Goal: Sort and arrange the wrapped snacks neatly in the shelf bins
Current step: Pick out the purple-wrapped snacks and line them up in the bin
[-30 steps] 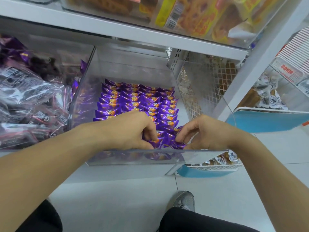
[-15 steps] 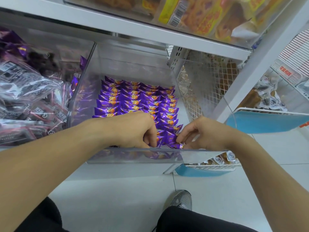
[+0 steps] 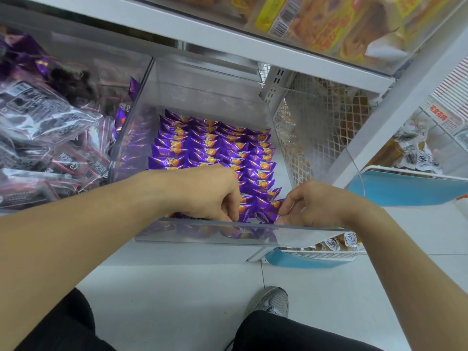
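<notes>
The right hand (image 3: pixel 314 206) pinches a purple snack (image 3: pixel 272 207) at the front of the clear bin (image 3: pixel 210 234), while the left hand (image 3: pixel 210 193) curls its fingers onto the wrappers beside it. Behind them the other purple snacks (image 3: pixel 212 148) lie in neat overlapping rows, with a bin of clear-wrapped packets (image 3: pixel 45 138) to the left.

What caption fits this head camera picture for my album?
Both hands, left hand and right hand, tidy purple snacks in a clear bin.
</notes>
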